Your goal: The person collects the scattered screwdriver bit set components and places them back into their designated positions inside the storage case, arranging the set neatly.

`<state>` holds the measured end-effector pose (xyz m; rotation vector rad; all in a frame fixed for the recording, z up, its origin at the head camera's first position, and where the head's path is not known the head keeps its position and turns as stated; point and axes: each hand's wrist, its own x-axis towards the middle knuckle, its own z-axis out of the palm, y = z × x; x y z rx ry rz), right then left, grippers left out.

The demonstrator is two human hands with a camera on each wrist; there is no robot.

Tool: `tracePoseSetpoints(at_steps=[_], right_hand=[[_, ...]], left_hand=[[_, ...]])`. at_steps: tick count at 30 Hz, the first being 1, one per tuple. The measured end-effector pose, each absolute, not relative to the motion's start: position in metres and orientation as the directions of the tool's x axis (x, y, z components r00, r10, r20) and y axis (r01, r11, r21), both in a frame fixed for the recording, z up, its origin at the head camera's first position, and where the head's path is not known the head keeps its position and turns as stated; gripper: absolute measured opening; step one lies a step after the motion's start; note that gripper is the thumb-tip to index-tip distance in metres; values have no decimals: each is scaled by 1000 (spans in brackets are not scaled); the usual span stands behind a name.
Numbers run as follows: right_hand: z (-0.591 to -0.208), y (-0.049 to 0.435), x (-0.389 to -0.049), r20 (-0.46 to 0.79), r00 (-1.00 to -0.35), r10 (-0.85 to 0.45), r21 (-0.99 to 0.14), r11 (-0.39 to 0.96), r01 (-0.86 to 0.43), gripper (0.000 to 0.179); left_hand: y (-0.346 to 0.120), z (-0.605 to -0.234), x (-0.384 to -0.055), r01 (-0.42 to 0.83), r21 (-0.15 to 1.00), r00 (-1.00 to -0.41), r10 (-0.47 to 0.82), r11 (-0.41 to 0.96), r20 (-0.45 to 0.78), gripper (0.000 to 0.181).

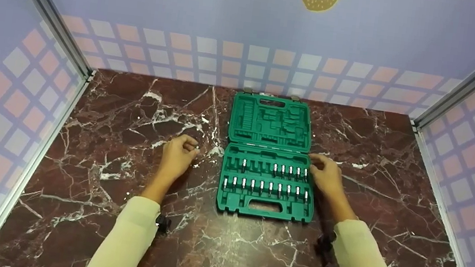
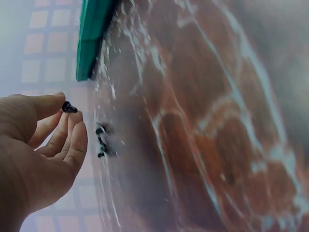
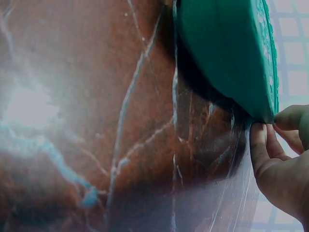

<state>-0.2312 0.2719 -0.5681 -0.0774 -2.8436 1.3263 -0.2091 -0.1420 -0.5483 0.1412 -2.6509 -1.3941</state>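
Observation:
An open green tool case (image 1: 268, 180) lies on the marble table, its lid (image 1: 271, 122) folded back toward the wall. Two rows of silver bit sockets (image 1: 270, 187) fill its tray; the upper row has several bare slots left of the middle. To the left of the case, my left hand (image 1: 178, 155) is raised, pinching a small dark screw-like piece (image 2: 69, 107) between thumb and fingertip. My right hand (image 1: 326, 174) grips the case's right edge near the hinge, thumb on top and fingers against its side (image 3: 263, 116).
The table (image 1: 106, 135) has a glossy brown-red surface with white veins. Panels with checked squares enclose it at the back wall (image 1: 228, 60) and both sides. A small dark shape (image 2: 101, 140) shows on the table past my left fingers.

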Motion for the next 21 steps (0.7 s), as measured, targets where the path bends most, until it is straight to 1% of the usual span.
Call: tracePoseSetpoints(at_steps=[5, 12, 21], right_hand=[[-569, 272, -231, -10, -999, 48, -760, 649, 39, 34], [-569, 273, -230, -13, -999, 46, -765, 643, 39, 34], [-568, 273, -230, -5, -999, 42, -773, 634, 30, 34]], left_hand=[[-130, -537, -210, 7, 844, -989, -122, 536, 86, 13], [-114, -524, -213, 47, 852, -994, -61, 521, 92, 14], [-85, -515, -217, 89, 870, -996, 53, 485, 72, 15]])
